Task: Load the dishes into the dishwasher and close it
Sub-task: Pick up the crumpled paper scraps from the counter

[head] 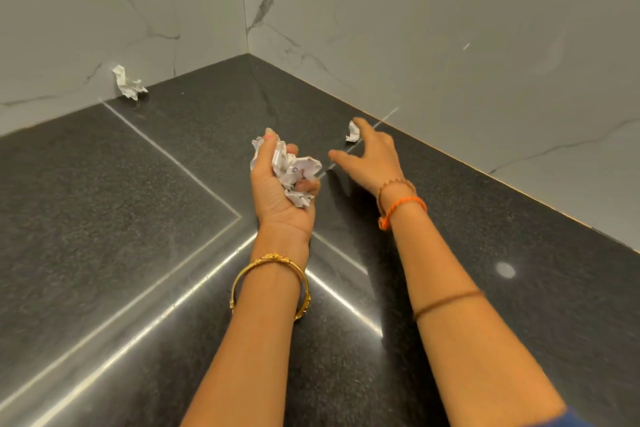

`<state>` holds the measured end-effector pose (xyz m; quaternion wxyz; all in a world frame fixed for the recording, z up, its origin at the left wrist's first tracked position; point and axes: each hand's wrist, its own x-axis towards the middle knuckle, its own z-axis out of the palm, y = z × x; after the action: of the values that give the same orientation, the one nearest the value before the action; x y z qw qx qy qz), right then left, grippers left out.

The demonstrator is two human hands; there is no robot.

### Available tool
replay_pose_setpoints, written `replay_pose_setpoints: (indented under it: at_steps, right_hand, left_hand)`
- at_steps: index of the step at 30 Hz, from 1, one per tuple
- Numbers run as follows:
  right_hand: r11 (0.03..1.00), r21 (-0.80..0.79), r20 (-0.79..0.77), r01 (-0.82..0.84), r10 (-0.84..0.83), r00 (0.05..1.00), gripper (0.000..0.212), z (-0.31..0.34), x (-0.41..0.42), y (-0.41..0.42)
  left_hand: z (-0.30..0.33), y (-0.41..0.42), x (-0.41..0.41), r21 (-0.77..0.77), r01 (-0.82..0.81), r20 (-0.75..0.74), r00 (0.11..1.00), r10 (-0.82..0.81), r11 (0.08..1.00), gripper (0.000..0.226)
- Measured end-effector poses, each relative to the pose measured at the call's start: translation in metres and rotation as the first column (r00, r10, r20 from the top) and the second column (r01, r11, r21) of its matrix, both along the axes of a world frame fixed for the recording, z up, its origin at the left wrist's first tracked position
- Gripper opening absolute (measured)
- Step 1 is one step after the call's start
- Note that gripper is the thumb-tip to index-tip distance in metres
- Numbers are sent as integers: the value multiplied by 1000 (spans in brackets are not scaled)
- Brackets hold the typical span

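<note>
No dishes and no dishwasher are in view. My left hand [277, 184] is palm up over the dark counter and holds a wad of crumpled white paper [294, 170] in its curled fingers. My right hand [372, 154] reaches forward with fingers spread, its fingertips right beside a small crumpled paper ball [352, 132] lying near the right wall. I cannot tell whether the fingers touch it. A third crumpled paper [128, 83] rests against the left wall at the far left of the counter.
The black speckled stone counter [138, 218] fills an inside corner between two grey marble-look walls [450, 28]. Bright seams and light reflections cross its surface. A gold bangle is on the left wrist and orange thread bands are on the right wrist.
</note>
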<state>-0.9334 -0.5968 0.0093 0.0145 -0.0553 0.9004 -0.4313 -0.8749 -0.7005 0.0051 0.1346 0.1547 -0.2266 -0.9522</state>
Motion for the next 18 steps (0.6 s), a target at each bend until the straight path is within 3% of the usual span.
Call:
replay_pose_setpoints:
  at_steps: [2,6,9,11,13,16,18]
  right_hand:
    - [999,16,5,30,-30,1000,60,2,-20,-10]
    - [973,105,-157,206,-188,969,22,-14,-34,-19]
    - [945,-174,-209,276,-309,928,16,-18,-26,-17]
    - [842,-494,-129,218,-318,939,13,-7,-10,-18]
    - [710,-697,-64,101,-202,977,10,7,14,-23]
    - [691,-717,-163,-87,-45,986,15,19,54,-30]
    - [777,-609,-250,-162,6,968,19,17,76,-31]
  left_hand:
    - [-3,-1,-2,23,2,-13,1000,-1,1000,29]
    - [-5,-6,-2,86,31,-60,998,-26,996,32]
    - [-4,-4,0,92,32,-60,998,-27,995,34]
    - [-2,-2,0,68,18,-51,999,-15,998,31]
    - [1,1,0,89,8,-52,999,-4,996,28]
    - [6,4,3,155,25,-57,998,-16,988,27]
    - [13,6,10,185,58,-74,996,-45,981,37]
